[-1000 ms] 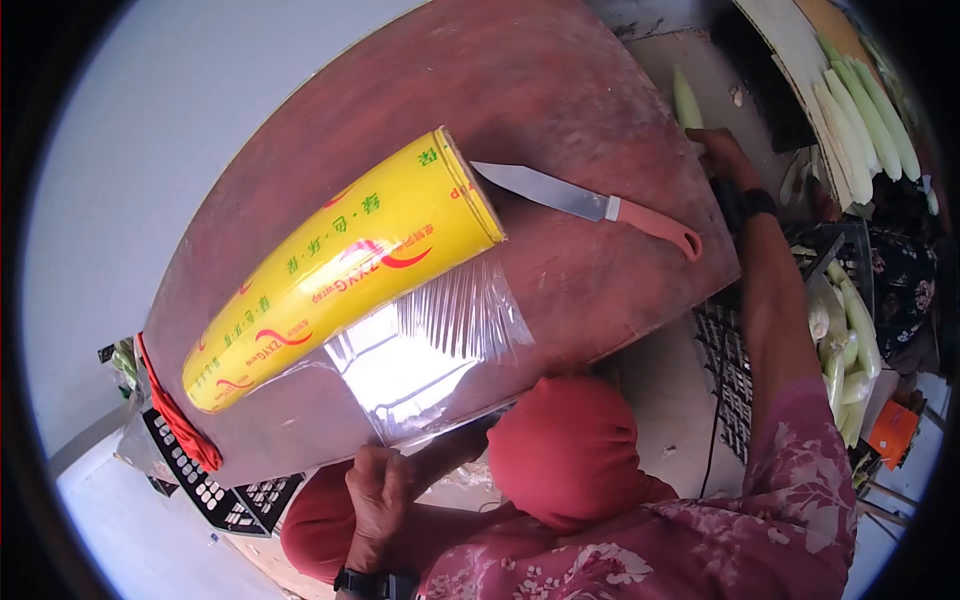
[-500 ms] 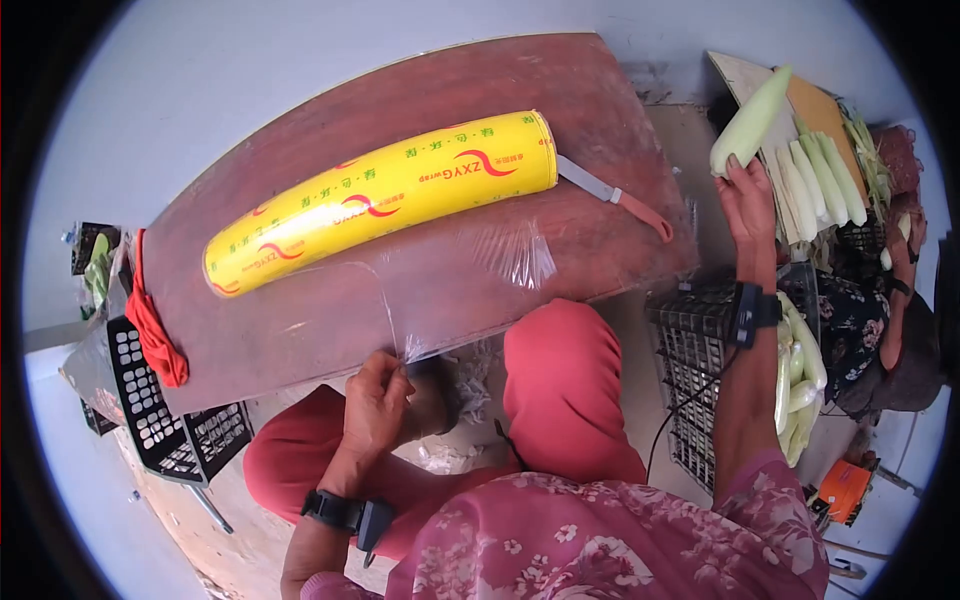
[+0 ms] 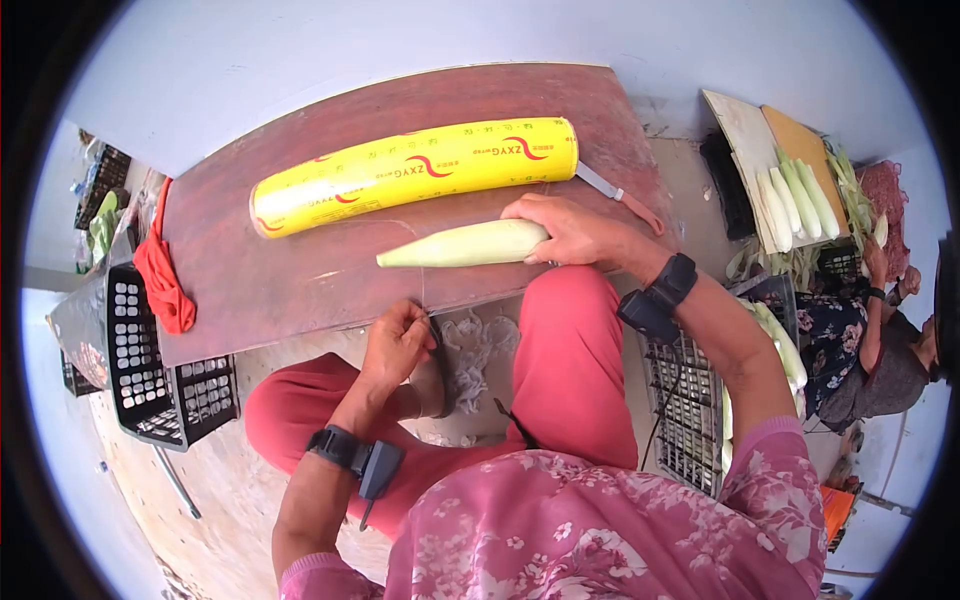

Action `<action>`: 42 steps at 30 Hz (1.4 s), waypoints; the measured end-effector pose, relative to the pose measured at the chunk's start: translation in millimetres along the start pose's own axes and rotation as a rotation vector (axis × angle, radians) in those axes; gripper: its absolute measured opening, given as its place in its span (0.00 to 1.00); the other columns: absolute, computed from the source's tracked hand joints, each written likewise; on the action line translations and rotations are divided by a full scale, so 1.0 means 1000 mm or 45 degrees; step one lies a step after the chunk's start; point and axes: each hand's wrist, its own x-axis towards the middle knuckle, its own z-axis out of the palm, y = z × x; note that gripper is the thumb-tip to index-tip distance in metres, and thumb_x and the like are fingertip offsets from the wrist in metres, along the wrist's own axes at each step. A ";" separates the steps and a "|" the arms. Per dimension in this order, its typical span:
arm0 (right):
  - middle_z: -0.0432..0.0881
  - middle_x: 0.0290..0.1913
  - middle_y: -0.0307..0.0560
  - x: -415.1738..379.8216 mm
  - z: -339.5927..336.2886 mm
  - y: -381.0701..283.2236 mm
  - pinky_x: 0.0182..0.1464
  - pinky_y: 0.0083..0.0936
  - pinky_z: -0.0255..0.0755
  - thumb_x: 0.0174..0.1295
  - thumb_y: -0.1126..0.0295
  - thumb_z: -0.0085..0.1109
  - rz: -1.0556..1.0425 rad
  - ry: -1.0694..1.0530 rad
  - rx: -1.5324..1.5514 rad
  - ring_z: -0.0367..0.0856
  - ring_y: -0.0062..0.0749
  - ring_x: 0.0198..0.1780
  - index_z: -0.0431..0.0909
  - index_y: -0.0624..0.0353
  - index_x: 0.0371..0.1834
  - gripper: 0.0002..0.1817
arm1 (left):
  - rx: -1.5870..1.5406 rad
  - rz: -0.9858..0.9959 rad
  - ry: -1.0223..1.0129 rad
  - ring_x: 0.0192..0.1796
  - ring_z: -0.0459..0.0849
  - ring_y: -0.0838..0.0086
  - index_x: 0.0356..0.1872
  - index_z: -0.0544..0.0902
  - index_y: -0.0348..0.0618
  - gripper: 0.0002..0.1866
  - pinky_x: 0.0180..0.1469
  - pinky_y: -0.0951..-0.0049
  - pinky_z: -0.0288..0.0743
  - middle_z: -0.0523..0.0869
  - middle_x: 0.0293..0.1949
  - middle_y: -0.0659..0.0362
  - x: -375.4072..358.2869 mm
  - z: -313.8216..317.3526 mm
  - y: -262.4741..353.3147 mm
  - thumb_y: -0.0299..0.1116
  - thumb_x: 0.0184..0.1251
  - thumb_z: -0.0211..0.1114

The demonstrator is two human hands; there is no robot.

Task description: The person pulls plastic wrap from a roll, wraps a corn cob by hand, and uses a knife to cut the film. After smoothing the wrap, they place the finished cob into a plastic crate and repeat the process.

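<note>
My right hand is closed around the thick end of an ear of corn in its pale green husk. The corn lies nearly level over the front of the red-brown table, its narrow tip pointing left. Behind it rests a large yellow roll of cling film, from which a thin clear sheet of film reaches toward me. At the table's front edge my left hand pinches the film's edge; the sheet is hard to see. Beyond the roll's right end lies a knife with a reddish handle.
A red cloth hangs over the table's left end, near a black crate. To my right stands a dark crate of corn. Farther right, husked ears lie on a board beside another person.
My right hand has brought the ear of corn from the board at the far right to the table, in front of the roll. My left hand still pinches the film.
</note>
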 end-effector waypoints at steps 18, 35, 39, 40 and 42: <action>0.77 0.47 0.49 -0.017 -0.009 -0.003 0.54 0.32 0.70 0.43 0.71 0.73 0.162 -0.017 -0.069 0.75 0.42 0.52 0.75 0.59 0.51 0.28 | -0.773 -0.268 -0.126 0.31 0.82 0.75 0.35 0.77 0.43 0.03 0.32 0.77 0.73 0.86 0.33 0.57 -0.009 -0.009 0.025 0.30 0.68 0.57; 0.76 0.47 0.52 -0.009 -0.013 -0.013 0.55 0.37 0.70 0.42 0.75 0.73 0.171 -0.155 -0.280 0.75 0.50 0.53 0.74 0.57 0.53 0.30 | -1.452 -0.196 0.069 0.29 0.79 0.78 0.41 0.78 0.42 0.04 0.26 0.80 0.68 0.87 0.46 0.56 0.019 0.012 0.044 0.27 0.69 0.57; 0.76 0.47 0.53 -0.008 -0.013 -0.009 0.54 0.38 0.71 0.42 0.75 0.73 0.151 -0.156 -0.281 0.76 0.50 0.53 0.74 0.57 0.54 0.31 | -1.325 -0.165 0.165 0.27 0.79 0.79 0.41 0.78 0.43 0.03 0.25 0.81 0.67 0.87 0.46 0.57 0.020 0.021 0.049 0.28 0.71 0.58; 0.76 0.47 0.53 -0.008 -0.013 -0.009 0.54 0.38 0.71 0.42 0.75 0.73 0.152 -0.156 -0.282 0.76 0.50 0.53 0.74 0.58 0.53 0.30 | -1.289 -0.150 0.175 0.27 0.79 0.80 0.41 0.78 0.43 0.03 0.25 0.81 0.67 0.87 0.46 0.57 0.021 0.022 0.048 0.29 0.71 0.58; 0.76 0.47 0.53 -0.008 -0.014 -0.010 0.54 0.38 0.71 0.42 0.76 0.73 0.153 -0.158 -0.282 0.76 0.50 0.52 0.74 0.58 0.53 0.30 | -1.197 -0.112 0.195 0.26 0.79 0.81 0.41 0.78 0.44 0.03 0.25 0.82 0.66 0.88 0.46 0.58 0.021 0.024 0.048 0.30 0.71 0.59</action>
